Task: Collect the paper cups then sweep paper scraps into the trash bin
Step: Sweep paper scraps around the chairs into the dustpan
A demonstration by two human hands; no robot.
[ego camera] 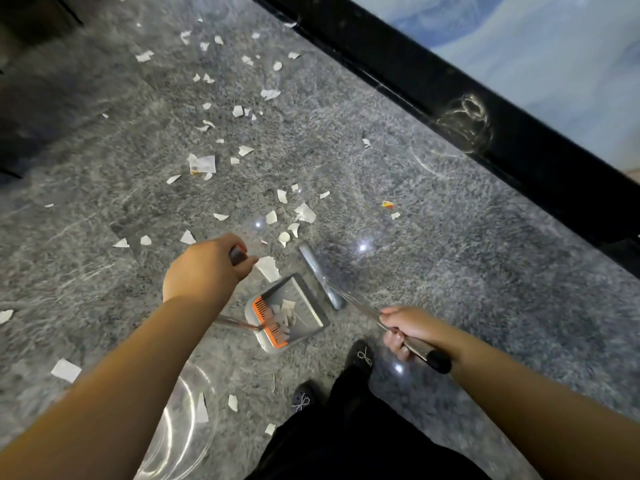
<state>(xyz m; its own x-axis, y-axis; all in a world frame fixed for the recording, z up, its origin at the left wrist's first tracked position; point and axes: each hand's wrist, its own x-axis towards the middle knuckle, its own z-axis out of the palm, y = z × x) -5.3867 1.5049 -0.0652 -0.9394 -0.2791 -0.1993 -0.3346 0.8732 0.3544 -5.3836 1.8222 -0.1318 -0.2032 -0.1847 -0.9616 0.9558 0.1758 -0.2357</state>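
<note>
With the dustpan [287, 311] as landmark: well to its left, a large paper scrap [65, 370] lies on the grey stone floor [450, 271]. The left hand [204, 268], just up-left of the dustpan, is wrapped around the dark tip of the pan's handle [238, 255]. More paper scraps [239, 133] scatter beyond the dustpan; a few sit inside it (beside an orange comb [270, 322]). Touching its right edge is the broom head [320, 277]. Right of that, the right hand [407, 329] grips the metal broom handle [420, 353].

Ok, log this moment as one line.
phase: sweeping | left hand: holds dustpan handle | right hand: holds broom handle | dustpan: some scraps inside | floor: many paper scraps left
</note>
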